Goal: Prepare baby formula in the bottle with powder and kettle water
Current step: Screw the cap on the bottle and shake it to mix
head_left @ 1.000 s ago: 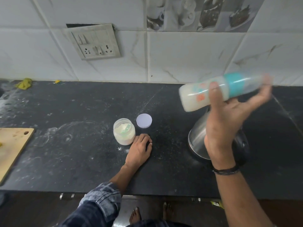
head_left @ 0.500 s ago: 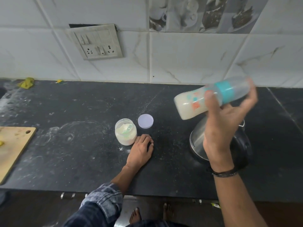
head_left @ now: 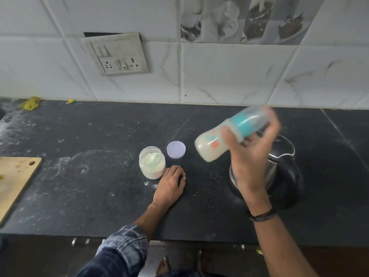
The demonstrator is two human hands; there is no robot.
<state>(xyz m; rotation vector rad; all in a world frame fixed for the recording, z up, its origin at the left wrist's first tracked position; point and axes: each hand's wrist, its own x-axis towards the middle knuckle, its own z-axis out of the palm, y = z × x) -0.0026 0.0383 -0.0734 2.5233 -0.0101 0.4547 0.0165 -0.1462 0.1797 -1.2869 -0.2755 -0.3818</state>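
The right hand (head_left: 253, 154) is raised in the right half of the frame, thumb and fingers wrapped round the baby bottle (head_left: 211, 148). The bottle lies tilted almost on its side, its base toward the centre of the frame and lower, its capped top toward the upper right. Its teal collar (head_left: 242, 122) is blurred, and milky white liquid fills the body. A dark wristband (head_left: 262, 214) circles that wrist.

The left hand (head_left: 169, 184) rests knuckles-up on the black counter (head_left: 79, 136) at the centre, holding nothing, its fingers loosely bent. It lies just beside the open powder jar (head_left: 152, 166); whether it touches the jar cannot be told. A checked sleeve (head_left: 123, 248) covers that forearm.

The jar stands upright, with white powder and a pale green scoop (head_left: 155, 156) inside. Its round lid (head_left: 176, 149) lies flat on the counter just right of it.

The steel and black kettle (head_left: 283, 172) stands on the counter behind and below the right hand, partly hidden by it.

At the left edge lies a wooden cutting board (head_left: 16, 182). A switch plate (head_left: 117, 54) hangs on the tiled wall at the upper left.
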